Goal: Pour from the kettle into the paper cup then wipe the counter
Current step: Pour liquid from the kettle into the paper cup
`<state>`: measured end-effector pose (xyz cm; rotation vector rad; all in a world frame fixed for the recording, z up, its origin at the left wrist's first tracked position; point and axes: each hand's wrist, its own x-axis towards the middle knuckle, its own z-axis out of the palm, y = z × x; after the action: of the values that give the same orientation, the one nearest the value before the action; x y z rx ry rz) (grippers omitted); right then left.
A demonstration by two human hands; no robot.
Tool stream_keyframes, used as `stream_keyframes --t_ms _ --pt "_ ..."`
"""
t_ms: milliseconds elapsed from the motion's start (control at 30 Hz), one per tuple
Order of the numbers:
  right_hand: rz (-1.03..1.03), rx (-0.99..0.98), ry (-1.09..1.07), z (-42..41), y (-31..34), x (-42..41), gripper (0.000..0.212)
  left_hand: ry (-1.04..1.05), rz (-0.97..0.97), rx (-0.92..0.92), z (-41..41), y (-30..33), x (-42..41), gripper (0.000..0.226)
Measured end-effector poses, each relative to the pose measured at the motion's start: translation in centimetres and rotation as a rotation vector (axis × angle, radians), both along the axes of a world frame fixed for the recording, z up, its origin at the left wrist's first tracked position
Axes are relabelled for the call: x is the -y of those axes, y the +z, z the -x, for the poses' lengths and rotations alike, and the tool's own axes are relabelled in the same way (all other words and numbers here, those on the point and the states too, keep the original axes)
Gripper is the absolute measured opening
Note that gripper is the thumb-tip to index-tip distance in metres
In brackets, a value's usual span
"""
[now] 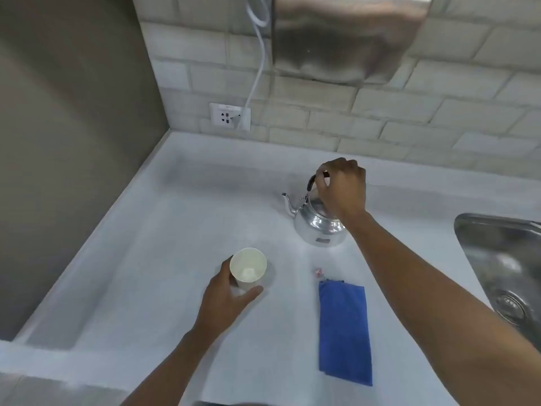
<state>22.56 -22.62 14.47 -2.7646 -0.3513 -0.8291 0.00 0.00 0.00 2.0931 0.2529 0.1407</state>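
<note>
1. While the left hand [225, 297] holds the paper cup [248, 268] from the side, with the thumb and fingers curled around its wall, the cup stands upright on the white counter [164, 230]. Its open mouth faces up, and I cannot tell if anything is inside.

2. The right hand [342, 186] is closed around the black handle [311, 181] of the metal kettle [317, 224]. The fingers are wrapped over the top of the handle from above.

3. The kettle sits on the counter, further back and to the right of the cup, and well apart from it. Its spout [288, 202] points to the left, and its body is upright.

4. A folded blue cloth [344, 332] lies flat on the counter, to the right of the cup and in front of the kettle. No hand touches it.

5. Just beside the far end of the cloth there is a small pinkish scrap [318, 272]; it is too small to say what it is.

6. A steel sink [503, 265] is set into the counter at the right edge.

7. On the tiled wall behind, a white cable [257, 74] hangs down to a wall socket [229, 116], and a shiny metal box [345, 36] is mounted above the kettle.
</note>
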Motion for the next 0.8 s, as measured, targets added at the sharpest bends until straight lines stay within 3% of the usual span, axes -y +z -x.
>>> stream_keyframes --t_ms 133,433,800 --pt "0.087 -0.047 -0.094 -1.6 -0.3 0.6 0.036 0.01 -0.013 0.004 -0.1 0.0 0.2 0.059" --pt "0.055 -0.133 -0.156 -3.1 -1.1 0.0 0.051 0.045 -0.063 -0.036 0.3 -0.3 0.1 0.07" --pt "-0.053 -0.128 -0.19 -0.6 -0.6 -1.4 0.049 0.047 -0.055 -0.002 0.1 -0.4 0.0 0.07"
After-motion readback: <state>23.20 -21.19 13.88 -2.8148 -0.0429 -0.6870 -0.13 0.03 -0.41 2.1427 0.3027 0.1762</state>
